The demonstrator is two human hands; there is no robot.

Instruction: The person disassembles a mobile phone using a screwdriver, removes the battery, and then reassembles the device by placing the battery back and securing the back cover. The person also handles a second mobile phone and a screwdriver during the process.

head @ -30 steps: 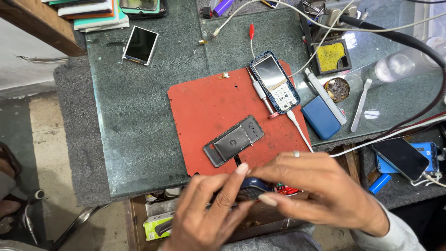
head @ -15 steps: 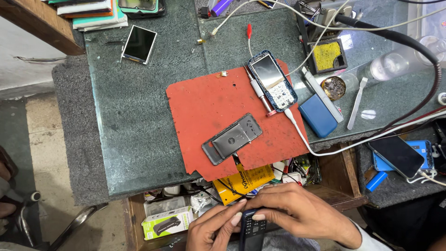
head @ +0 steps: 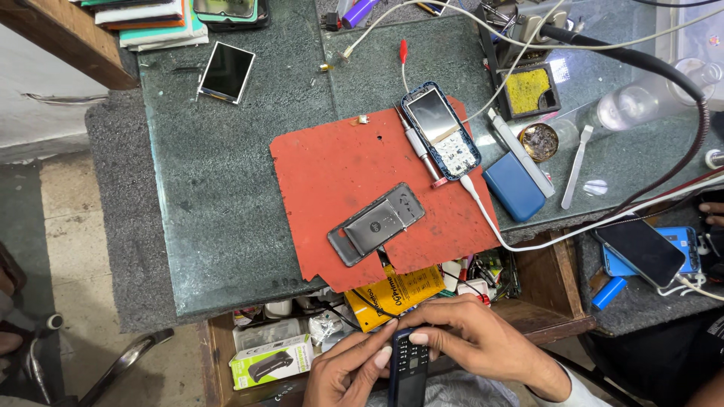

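Both my hands hold a dark keypad phone front (head: 408,371) low in the head view, over an open drawer. My left hand (head: 348,374) grips its left side with a thumb on the keys. My right hand (head: 475,343) curls over its top edge. On the red mat (head: 339,173) above lies a grey phone back cover (head: 375,223). An opened blue-framed phone (head: 440,130) rests at the mat's upper right, with a thin screwdriver (head: 418,149) beside it.
The drawer (head: 302,347) holds small boxes, a yellow packet (head: 396,290) and wires. A blue case (head: 513,185), white cable (head: 528,241), solder sponge tray (head: 528,90), a loose screen (head: 226,71) and a smartphone (head: 639,249) lie around. A chair frame (head: 113,362) stands lower left.
My hands drew back from the mat's front edge down over the drawer, bringing the dark keypad phone front into clearer view. The mat's items stayed put.
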